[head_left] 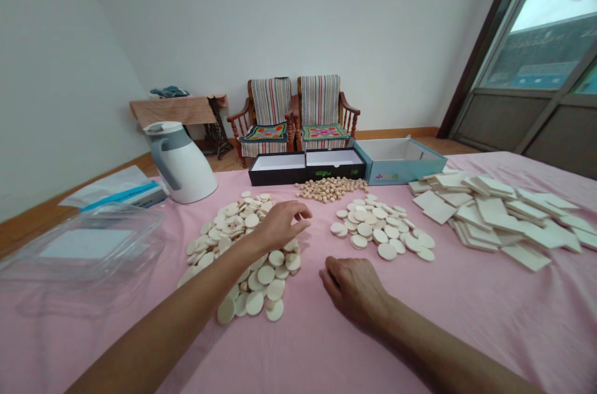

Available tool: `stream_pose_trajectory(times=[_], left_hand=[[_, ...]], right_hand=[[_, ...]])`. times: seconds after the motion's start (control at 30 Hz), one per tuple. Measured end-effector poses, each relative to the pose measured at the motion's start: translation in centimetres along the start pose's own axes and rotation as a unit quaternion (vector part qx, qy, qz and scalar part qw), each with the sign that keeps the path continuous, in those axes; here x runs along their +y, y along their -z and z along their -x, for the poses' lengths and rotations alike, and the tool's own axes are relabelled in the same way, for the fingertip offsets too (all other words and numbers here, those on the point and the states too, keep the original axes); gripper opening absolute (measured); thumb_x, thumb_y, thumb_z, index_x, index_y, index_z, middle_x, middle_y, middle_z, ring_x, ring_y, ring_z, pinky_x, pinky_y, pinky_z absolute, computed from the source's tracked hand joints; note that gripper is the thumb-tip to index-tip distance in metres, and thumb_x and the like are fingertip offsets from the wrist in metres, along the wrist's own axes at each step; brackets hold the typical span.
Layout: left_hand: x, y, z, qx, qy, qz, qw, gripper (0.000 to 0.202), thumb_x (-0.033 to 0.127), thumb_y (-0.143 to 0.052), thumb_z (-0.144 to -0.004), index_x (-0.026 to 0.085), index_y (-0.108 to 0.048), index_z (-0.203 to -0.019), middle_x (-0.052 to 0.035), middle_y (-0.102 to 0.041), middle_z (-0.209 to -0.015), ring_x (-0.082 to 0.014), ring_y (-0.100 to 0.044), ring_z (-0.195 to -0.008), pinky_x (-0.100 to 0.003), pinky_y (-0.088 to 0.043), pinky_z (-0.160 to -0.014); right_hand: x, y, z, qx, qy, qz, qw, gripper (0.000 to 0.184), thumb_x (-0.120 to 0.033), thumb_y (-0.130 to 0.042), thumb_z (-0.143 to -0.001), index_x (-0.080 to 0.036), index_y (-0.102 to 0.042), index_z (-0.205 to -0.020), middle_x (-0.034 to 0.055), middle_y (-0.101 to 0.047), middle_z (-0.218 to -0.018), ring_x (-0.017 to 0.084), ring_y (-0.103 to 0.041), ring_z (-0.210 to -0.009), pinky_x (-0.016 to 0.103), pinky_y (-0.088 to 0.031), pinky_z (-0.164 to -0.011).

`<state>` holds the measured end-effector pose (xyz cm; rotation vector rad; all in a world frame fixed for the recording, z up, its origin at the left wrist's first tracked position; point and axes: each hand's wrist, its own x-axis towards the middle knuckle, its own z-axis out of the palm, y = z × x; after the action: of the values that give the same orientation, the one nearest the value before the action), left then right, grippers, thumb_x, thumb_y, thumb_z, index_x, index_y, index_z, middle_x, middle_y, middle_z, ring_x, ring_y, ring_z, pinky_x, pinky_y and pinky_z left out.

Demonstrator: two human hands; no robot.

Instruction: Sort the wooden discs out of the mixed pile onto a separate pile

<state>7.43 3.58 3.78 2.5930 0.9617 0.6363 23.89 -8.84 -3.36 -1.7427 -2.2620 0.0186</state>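
My left hand point(281, 224) hovers over the right edge of a big heap of pale wooden discs point(242, 251), fingers curled and pinched toward the thumb; whether a disc is between them I cannot tell. Resting knuckles-up on the pink tablecloth point(326, 344) is my right hand point(354, 288), loosely closed and holding nothing, just below a smaller pile of wooden discs point(382, 233). A small heap of wooden beads point(330, 187) lies behind both piles.
Square wooden tiles point(504, 214) are stacked at the right. Two black boxes point(305, 167) and a blue open box point(396, 161) stand at the table's far edge. A white jug point(180, 161) and a clear plastic container point(79, 251) sit left. Two striped chairs stand behind.
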Motion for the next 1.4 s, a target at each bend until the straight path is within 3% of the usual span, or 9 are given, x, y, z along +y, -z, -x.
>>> stream_pose_trajectory(times=[0.23,0.57,0.7,0.8,0.97,1.07,1.13,1.23,1.4], left_hand=[[-1.5,0.4,4.3,-0.083,-0.086,-0.084,0.989,0.017,0.015,-0.057,-0.081,0.024,-0.069,-0.089,-0.0024,-0.069,-0.092,-0.0194,-0.059,-0.092,-0.036,-0.04,-0.088],[-3.5,0.1,6.8,0.025,-0.088,-0.11,0.99,0.021,0.014,-0.054,-0.084,0.023,-0.066,-0.099,-0.0046,-0.066,-0.109,-0.0216,-0.054,-0.11,-0.042,-0.037,-0.097],[-3.8,-0.2,7.5,0.065,-0.082,-0.107,0.989,0.017,0.018,-0.053,-0.087,0.02,-0.066,-0.098,-0.0058,-0.066,-0.111,-0.0215,-0.053,-0.112,-0.043,-0.037,-0.099],[-3.8,-0.3,7.7,0.078,-0.083,-0.107,0.988,0.016,0.019,-0.053,-0.087,0.019,-0.066,-0.097,-0.0057,-0.065,-0.112,-0.0214,-0.052,-0.113,-0.043,-0.037,-0.099],[-3.6,-0.2,7.7,0.074,-0.087,-0.109,0.987,0.02,0.02,-0.052,-0.088,0.022,-0.066,-0.103,-0.0051,-0.065,-0.114,-0.022,-0.052,-0.114,-0.044,-0.038,-0.099],[-3.8,-0.3,7.8,0.071,-0.092,-0.106,0.988,0.019,0.018,-0.052,-0.088,0.022,-0.067,-0.1,-0.0046,-0.065,-0.115,-0.0221,-0.051,-0.116,-0.044,-0.038,-0.099],[-4.0,-0.5,7.9,0.074,-0.089,-0.105,0.988,0.019,0.018,-0.052,-0.088,0.022,-0.067,-0.1,-0.0045,-0.065,-0.115,-0.0219,-0.05,-0.117,-0.044,-0.038,-0.1],[-4.2,-0.6,8.1,0.074,-0.088,-0.103,0.988,0.018,0.017,-0.053,-0.087,0.021,-0.066,-0.099,-0.0041,-0.065,-0.115,-0.0217,-0.05,-0.117,-0.044,-0.037,-0.1],[-4.0,-0.6,8.2,0.076,-0.089,-0.103,0.988,0.017,0.018,-0.052,-0.088,0.021,-0.065,-0.098,-0.0047,-0.064,-0.115,-0.0217,-0.049,-0.117,-0.044,-0.036,-0.101]], right_hand=[[-0.1,0.1,0.0,-0.003,-0.006,0.0,1.0,0.028,-0.033,-0.035,-0.093,-0.02,-0.053,-0.076,0.0036,-0.065,-0.066,0.014,-0.053,-0.055,0.032,-0.01,-0.053],[0.1,1.8,-1.8,-0.012,-0.073,-0.083,0.994,0.013,-0.026,-0.046,-0.086,-0.018,-0.051,-0.077,0.0022,-0.06,-0.069,0.012,-0.049,-0.06,0.026,-0.02,-0.053],[-0.1,2.5,-3.3,-0.021,-0.016,-0.097,0.995,0.01,-0.017,-0.05,-0.081,-0.016,-0.054,-0.09,0.0069,-0.058,-0.09,0.013,-0.052,-0.073,0.024,-0.027,-0.058],[-0.2,2.1,-4.2,-0.061,0.015,-0.093,0.994,0.014,-0.012,-0.043,-0.083,-0.016,-0.057,-0.085,0.0069,-0.057,-0.089,0.013,-0.051,-0.072,0.023,-0.029,-0.059],[1.6,1.7,-8.3,-0.08,0.003,-0.061,0.995,0.022,0.0,-0.046,-0.074,-0.015,-0.061,-0.082,0.0077,-0.059,-0.088,0.014,-0.053,-0.075,0.022,-0.033,-0.063],[3.5,2.2,-12.2,-0.038,-0.055,-0.027,0.997,0.026,0.004,-0.047,-0.07,-0.013,-0.063,-0.082,0.01,-0.06,-0.089,0.016,-0.055,-0.08,0.023,-0.035,-0.067],[4.3,2.7,-14.3,-0.002,-0.081,-0.018,0.997,0.031,0.002,-0.043,-0.075,-0.01,-0.062,-0.095,0.014,-0.059,-0.099,0.018,-0.055,-0.088,0.025,-0.037,-0.071],[3.8,3.2,-15.4,0.051,-0.091,-0.031,0.994,0.032,-0.003,-0.043,-0.079,-0.01,-0.06,-0.106,0.0148,-0.058,-0.107,0.018,-0.055,-0.09,0.026,-0.038,-0.074],[0.0,2.5,-12.8,-0.096,0.031,-0.108,0.989,0.018,-0.007,-0.051,-0.071,-0.015,-0.066,-0.079,0.0052,-0.067,-0.081,0.013,-0.057,-0.074,0.021,-0.037,-0.065]])
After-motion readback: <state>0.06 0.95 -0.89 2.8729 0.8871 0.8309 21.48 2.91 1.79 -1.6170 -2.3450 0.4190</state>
